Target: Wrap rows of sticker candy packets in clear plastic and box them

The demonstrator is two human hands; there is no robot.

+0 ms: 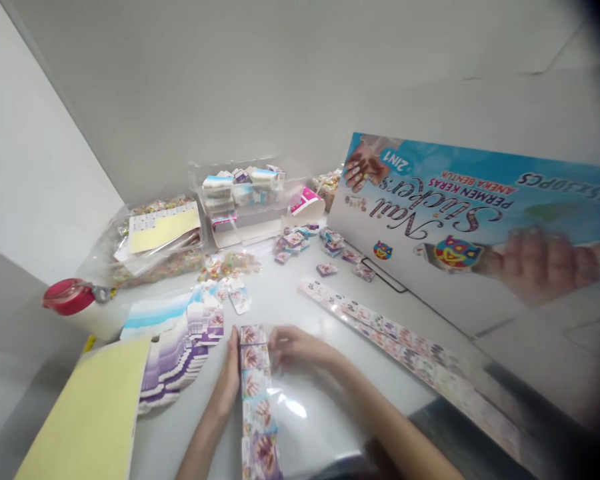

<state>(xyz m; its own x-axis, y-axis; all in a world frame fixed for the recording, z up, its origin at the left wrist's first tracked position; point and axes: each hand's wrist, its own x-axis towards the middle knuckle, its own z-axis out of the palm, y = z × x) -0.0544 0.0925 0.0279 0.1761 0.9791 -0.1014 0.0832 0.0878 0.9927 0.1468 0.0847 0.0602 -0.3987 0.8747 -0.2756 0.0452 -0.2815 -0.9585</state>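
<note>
A long strip of joined nail-sticker packets (256,393) runs down the white table in front of me, printed with pink and purple hand designs. My left hand (229,373) stands on its edge against the strip's left side, near the upper end. My right hand (293,347) reaches across from the right, with its fingers curled onto the strip's upper right edge. Both hands seem to hold the strip. A transparent plastic sheet (300,417) lies under and to the right of the strip, below my right forearm. The strip's lower end runs out of view.
Fanned purple-and-white cards (175,353) and a yellow sheet (90,413) lie to the left. A red-capped bottle (75,300), a plastic bag of sweets (155,233) and a transparent box of packets (240,200) stand beyond. To the right are loose packets (293,243), another long strip (380,340) and a Nail Stickers display card (455,220).
</note>
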